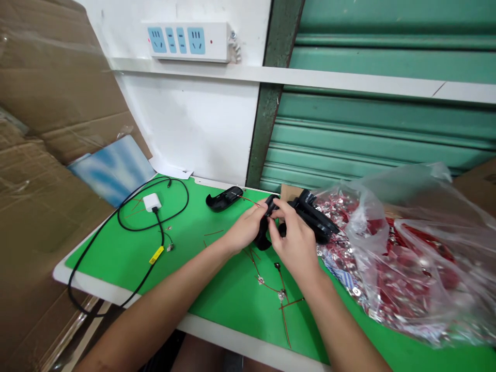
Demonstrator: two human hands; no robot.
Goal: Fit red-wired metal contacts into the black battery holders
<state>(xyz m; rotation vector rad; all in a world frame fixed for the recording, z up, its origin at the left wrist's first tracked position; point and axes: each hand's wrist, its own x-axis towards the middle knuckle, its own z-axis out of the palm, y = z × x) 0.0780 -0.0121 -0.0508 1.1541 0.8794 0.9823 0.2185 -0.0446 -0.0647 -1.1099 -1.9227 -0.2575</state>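
Observation:
Over the green tabletop, my left hand (248,226) and my right hand (291,230) come together around a black plastic casing (271,205). The fingers of both hands are closed on it, and parts of it are hidden behind them. A thin red wire (251,200) runs from my left fingers toward a black half-shell (225,199) lying open side up at the table's back edge. Just below my fingers shows a curved black plastic part (263,236); I cannot tell whether it joins the casing. Several more black parts (315,219) are piled right behind my right hand.
A clear plastic bag (411,268) of red-wired metal pieces spreads over the right side. Loose wires with small metal discs (281,295) lie in front. On the left are a black cable (120,219), a white adapter (151,202) and cardboard (34,206). A power strip (186,42) is on the wall.

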